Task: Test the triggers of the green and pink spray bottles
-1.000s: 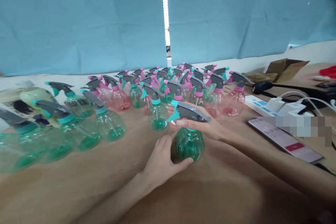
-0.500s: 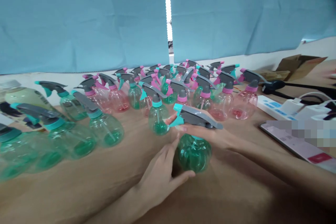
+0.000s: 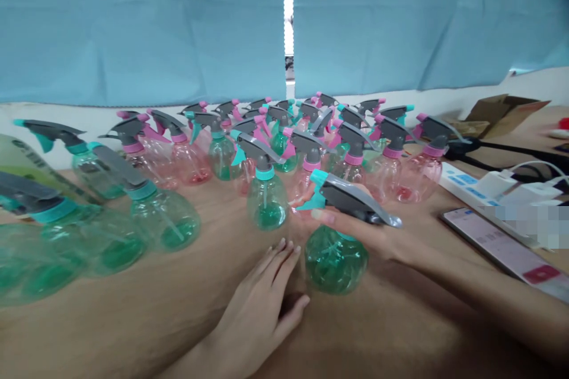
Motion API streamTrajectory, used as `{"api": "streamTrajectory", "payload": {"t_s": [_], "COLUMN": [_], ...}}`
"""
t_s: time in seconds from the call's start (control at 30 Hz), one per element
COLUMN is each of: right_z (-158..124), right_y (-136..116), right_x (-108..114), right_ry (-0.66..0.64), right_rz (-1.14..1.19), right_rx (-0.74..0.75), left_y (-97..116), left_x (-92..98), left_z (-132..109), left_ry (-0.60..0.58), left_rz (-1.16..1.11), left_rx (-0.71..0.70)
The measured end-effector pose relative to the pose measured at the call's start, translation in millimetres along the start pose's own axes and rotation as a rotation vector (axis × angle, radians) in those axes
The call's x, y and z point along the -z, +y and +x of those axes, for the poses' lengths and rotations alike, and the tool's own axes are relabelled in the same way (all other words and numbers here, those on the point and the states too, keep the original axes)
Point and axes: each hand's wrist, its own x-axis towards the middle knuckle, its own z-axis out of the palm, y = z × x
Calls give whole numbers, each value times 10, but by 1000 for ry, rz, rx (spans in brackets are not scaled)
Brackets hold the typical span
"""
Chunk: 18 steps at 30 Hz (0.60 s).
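Right hand [image 3: 368, 235] gripping green sprayer [image 3: 336, 263], left hand [image 3: 260, 302] half-spread

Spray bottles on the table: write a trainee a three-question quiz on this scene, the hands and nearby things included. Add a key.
1. Which hand holds the green bottle nearest the hands, at its spray head?

2. What lies on the near side of the power strip?
A) a cup
B) a phone
C) a pair of scissors

3. True or false: the left hand is open, with no bottle in its grip.

Key
1: The right hand.
2: B.
3: True.
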Motion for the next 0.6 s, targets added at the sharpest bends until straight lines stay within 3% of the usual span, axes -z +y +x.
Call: {"api": "streamTrajectory", "payload": {"t_s": [0.6], "right_z": [8], "right_y": [111], "right_x": [-34], "right_ry": [66], "right_rz": [-51], "right_rx": [59], "left_y": [6], "left_x": [1], "left_z": [19], "left_ry": [-12], "left_rz": [22], "left_rx": [-14]}}
